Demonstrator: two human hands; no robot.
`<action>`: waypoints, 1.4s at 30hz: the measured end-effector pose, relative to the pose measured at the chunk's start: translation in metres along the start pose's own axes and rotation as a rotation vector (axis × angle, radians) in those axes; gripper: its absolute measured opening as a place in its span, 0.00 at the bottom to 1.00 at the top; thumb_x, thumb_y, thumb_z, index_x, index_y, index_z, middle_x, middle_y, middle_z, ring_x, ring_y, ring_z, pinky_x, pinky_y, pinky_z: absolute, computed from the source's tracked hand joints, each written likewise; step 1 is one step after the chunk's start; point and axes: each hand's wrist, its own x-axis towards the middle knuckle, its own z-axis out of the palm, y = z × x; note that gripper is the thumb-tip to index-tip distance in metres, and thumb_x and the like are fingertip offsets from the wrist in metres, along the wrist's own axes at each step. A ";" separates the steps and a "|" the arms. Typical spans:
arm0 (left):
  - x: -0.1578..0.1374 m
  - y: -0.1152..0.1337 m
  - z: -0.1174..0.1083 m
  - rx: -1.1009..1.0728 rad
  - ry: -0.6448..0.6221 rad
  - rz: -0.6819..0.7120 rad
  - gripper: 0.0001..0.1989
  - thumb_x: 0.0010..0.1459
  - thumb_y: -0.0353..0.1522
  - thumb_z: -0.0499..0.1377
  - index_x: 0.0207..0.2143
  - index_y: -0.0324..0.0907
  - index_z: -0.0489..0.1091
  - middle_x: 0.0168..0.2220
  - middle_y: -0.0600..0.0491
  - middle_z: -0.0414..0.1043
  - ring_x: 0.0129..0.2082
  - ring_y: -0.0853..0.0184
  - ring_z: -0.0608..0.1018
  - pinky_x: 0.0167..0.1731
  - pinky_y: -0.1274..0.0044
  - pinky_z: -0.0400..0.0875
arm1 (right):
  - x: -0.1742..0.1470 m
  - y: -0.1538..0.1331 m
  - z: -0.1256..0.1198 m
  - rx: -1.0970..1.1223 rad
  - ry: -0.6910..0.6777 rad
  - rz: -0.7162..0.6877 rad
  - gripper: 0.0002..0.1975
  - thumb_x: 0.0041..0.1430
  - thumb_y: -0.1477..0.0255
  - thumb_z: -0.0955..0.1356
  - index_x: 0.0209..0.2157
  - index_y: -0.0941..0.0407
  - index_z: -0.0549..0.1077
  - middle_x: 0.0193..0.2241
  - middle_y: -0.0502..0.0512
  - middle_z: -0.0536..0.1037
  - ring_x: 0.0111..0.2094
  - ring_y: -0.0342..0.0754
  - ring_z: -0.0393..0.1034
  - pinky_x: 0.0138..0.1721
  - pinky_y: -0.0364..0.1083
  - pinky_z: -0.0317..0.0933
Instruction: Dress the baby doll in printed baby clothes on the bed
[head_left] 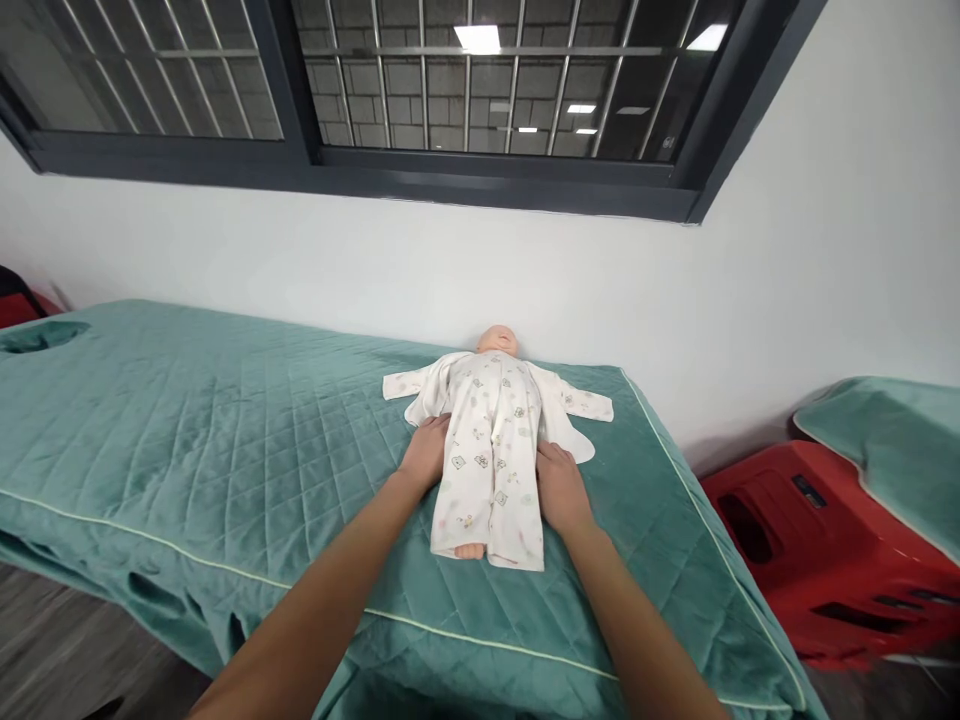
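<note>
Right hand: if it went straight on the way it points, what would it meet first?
The right hand would probably meet the white long-sleeved cloth top first, spread out right by its fingertips; whether they touch it is unclear.

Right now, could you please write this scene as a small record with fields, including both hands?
Doll: lying, head toward the white wall
White printed clothes: over its body, sleeves spread sideways
Foot: partly visible at one leg opening
Left hand: at the clothes' left side, grip unclear
Right hand: at their right side, grip unclear
Surface: green quilted cover
Behind: dark-framed window
Far right: red plastic object
</note>
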 end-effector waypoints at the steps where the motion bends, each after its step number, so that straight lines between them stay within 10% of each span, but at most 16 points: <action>1: 0.000 0.000 0.000 -0.001 0.003 -0.007 0.16 0.65 0.31 0.49 0.46 0.40 0.75 0.45 0.42 0.77 0.49 0.55 0.76 0.52 0.66 0.68 | -0.002 0.001 0.001 0.009 0.009 -0.010 0.12 0.66 0.78 0.61 0.42 0.57 0.77 0.42 0.58 0.75 0.45 0.51 0.66 0.46 0.47 0.55; 20: -0.054 0.001 -0.002 -0.010 0.088 -0.013 0.16 0.63 0.30 0.54 0.49 0.47 0.77 0.61 0.48 0.68 0.66 0.55 0.61 0.58 0.60 0.65 | -0.032 -0.005 0.001 0.052 0.101 0.059 0.11 0.62 0.79 0.62 0.37 0.55 0.76 0.40 0.57 0.76 0.44 0.52 0.66 0.52 0.50 0.54; 24: -0.046 -0.021 0.006 -0.125 0.301 -0.226 0.16 0.65 0.34 0.51 0.47 0.44 0.76 0.59 0.47 0.69 0.62 0.57 0.67 0.62 0.61 0.63 | -0.034 0.011 0.002 0.323 0.147 0.042 0.12 0.62 0.76 0.61 0.39 0.55 0.76 0.43 0.56 0.78 0.46 0.51 0.69 0.53 0.51 0.58; 29: -0.023 -0.044 0.009 -0.022 0.368 -0.635 0.22 0.64 0.43 0.51 0.52 0.38 0.71 0.62 0.39 0.64 0.65 0.47 0.61 0.59 0.53 0.62 | 0.003 0.070 0.002 0.468 0.291 0.397 0.18 0.60 0.69 0.61 0.48 0.59 0.73 0.44 0.61 0.78 0.46 0.52 0.72 0.49 0.51 0.64; 34: -0.005 -0.052 0.007 0.024 0.225 -0.554 0.19 0.61 0.44 0.56 0.46 0.41 0.71 0.60 0.42 0.67 0.68 0.47 0.57 0.62 0.52 0.56 | 0.030 0.093 0.004 0.221 0.258 0.537 0.18 0.57 0.64 0.67 0.45 0.61 0.73 0.49 0.71 0.73 0.54 0.64 0.65 0.52 0.61 0.59; 42: -0.019 -0.054 -0.001 -0.312 0.455 -0.688 0.17 0.66 0.42 0.48 0.42 0.41 0.70 0.40 0.45 0.77 0.42 0.55 0.78 0.45 0.65 0.70 | 0.018 0.088 0.001 0.323 0.274 0.514 0.10 0.54 0.64 0.67 0.26 0.56 0.72 0.36 0.60 0.77 0.40 0.54 0.69 0.41 0.50 0.61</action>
